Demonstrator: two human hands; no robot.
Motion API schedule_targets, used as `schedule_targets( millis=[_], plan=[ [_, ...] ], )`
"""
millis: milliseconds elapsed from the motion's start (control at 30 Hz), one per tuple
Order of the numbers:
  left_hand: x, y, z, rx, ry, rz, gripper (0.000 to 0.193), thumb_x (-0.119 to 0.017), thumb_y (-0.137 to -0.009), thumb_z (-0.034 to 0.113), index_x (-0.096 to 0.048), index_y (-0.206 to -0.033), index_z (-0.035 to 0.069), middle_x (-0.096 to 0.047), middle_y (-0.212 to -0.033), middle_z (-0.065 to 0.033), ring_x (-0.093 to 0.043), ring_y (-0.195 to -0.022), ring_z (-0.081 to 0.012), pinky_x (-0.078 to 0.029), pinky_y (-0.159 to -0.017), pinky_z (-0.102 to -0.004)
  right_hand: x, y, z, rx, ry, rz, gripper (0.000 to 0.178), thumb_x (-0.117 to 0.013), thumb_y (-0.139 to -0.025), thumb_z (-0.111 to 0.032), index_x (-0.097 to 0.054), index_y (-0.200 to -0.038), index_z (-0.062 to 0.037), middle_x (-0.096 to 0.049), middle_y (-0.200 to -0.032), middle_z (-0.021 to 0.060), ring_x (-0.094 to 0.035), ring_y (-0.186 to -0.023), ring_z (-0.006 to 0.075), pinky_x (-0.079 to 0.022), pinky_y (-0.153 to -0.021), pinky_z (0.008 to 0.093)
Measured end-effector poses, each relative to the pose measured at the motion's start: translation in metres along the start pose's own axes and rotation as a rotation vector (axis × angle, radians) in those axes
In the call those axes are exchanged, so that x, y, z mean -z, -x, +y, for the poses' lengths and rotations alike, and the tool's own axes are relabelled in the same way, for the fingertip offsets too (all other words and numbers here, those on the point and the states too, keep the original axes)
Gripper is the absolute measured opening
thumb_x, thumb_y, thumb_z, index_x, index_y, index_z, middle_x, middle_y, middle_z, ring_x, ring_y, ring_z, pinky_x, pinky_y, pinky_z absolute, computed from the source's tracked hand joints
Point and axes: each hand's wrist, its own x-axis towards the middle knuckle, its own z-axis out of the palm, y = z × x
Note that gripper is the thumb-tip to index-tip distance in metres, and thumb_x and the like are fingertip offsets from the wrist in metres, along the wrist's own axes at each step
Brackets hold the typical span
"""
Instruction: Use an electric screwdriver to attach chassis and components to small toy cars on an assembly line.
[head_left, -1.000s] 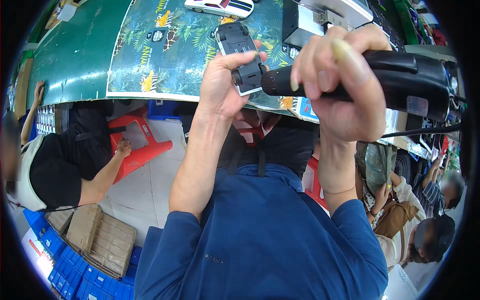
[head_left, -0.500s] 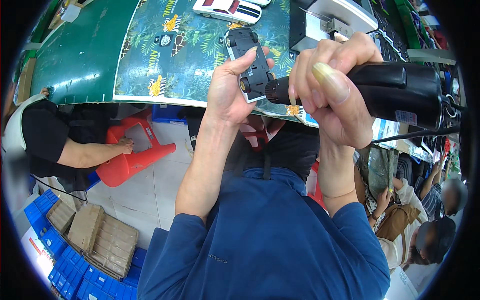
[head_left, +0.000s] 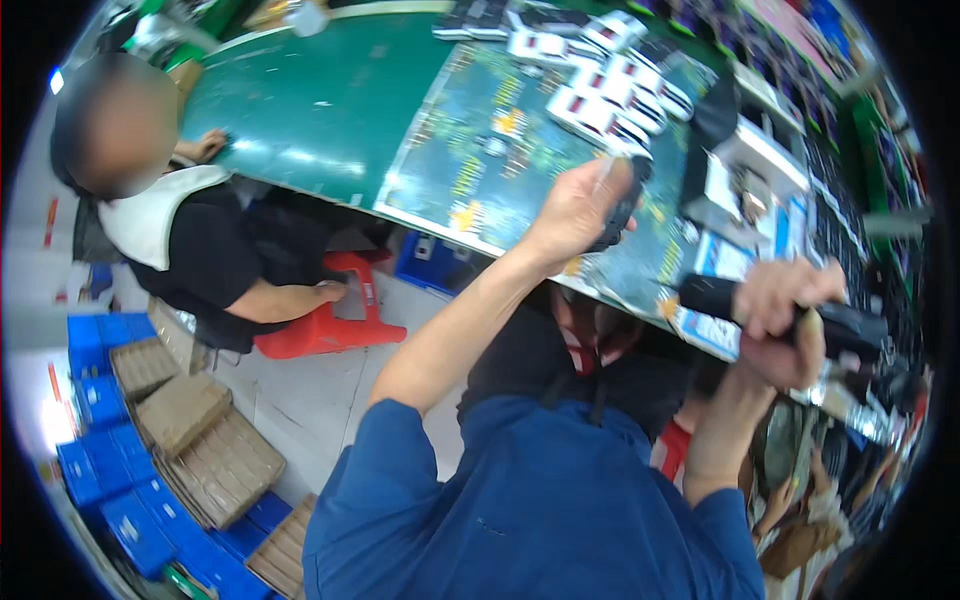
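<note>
My left hand [head_left: 572, 222] is closed round a toy car [head_left: 628, 200], its black underside partly showing over the table's front edge. To the right, my right hand [head_left: 780, 325] grips a black electric screwdriver [head_left: 708, 296], whose tip points left. A gap separates the screwdriver from the car. Beyond my left hand, several white toy cars with dark stripes [head_left: 590, 112] stand grouped on a printed animal-pattern mat [head_left: 440, 185]. The picture is somewhat blurred by motion.
The green tabletop [head_left: 300, 115] extends left, where a co-worker in black [head_left: 215, 245] sits by a red stool [head_left: 335, 335]. A metal-and-white fixture [head_left: 760, 170] stands right of the mat. Blue bins [head_left: 140, 525] and cardboard boxes [head_left: 215, 460] fill the lower left. Other people are at far right.
The screwdriver has come away from the toy car and moved right with my right hand. My left hand has carried the car toward the grouped cars. The view has shifted left.
</note>
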Motion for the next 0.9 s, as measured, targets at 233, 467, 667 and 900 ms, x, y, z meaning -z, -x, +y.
schedule_targets(
  millis=[233,467,667,900],
  plan=[
    [0.149,-0.004,0.072,-0.599,-1.953,-0.232,0.085,-0.070,-0.066,0.069,-0.056,-0.124,0.008,-0.059,-0.103,-0.0083,-0.060,-0.103,-0.0251,-0.046,-0.088,-0.0356,0.082,0.030,-0.026,-0.073,0.279,0.262,0.008,-0.054,-0.094,-0.012,-0.048,-0.094,-0.0060,-0.042,-0.069,0.0028,-0.041,-0.054,0.0124,-0.038,-0.055,0.0277],
    [0.253,0.068,0.148,-0.490,-2.264,0.294,0.107,-0.068,-0.067,0.075,-0.037,-0.148,0.012,-0.037,-0.150,-0.0173,-0.032,-0.141,-0.0335,-0.015,-0.114,-0.0596,0.115,0.048,-0.028,-0.041,0.370,0.345,0.005,-0.053,-0.096,-0.008,-0.050,-0.098,-0.0046,-0.042,-0.069,0.0030,-0.043,-0.058,0.0130,-0.040,-0.059,0.0279],
    [0.080,0.051,0.042,-0.937,-1.414,0.318,0.043,-0.078,-0.076,0.007,-0.062,-0.115,-0.001,-0.062,-0.120,-0.0185,-0.059,-0.111,-0.0362,-0.046,-0.096,-0.0432,0.133,0.080,-0.041,-0.116,0.260,0.592,0.024,-0.056,-0.093,0.000,-0.053,-0.110,-0.0157,-0.042,-0.075,-0.0016,-0.038,-0.062,0.0078,-0.035,-0.056,0.0235],
    [-0.184,-0.027,-0.078,-0.584,-0.616,-0.182,0.033,-0.068,-0.086,0.006,-0.060,-0.117,-0.002,-0.064,-0.109,-0.0209,-0.064,-0.096,-0.0315,-0.051,-0.079,-0.0338,0.107,0.070,-0.088,0.106,0.585,0.531,0.013,-0.056,-0.091,-0.002,-0.051,-0.103,0.0003,-0.048,-0.066,0.0059,-0.049,-0.054,0.0160,-0.047,-0.059,0.0331]
  ],
)
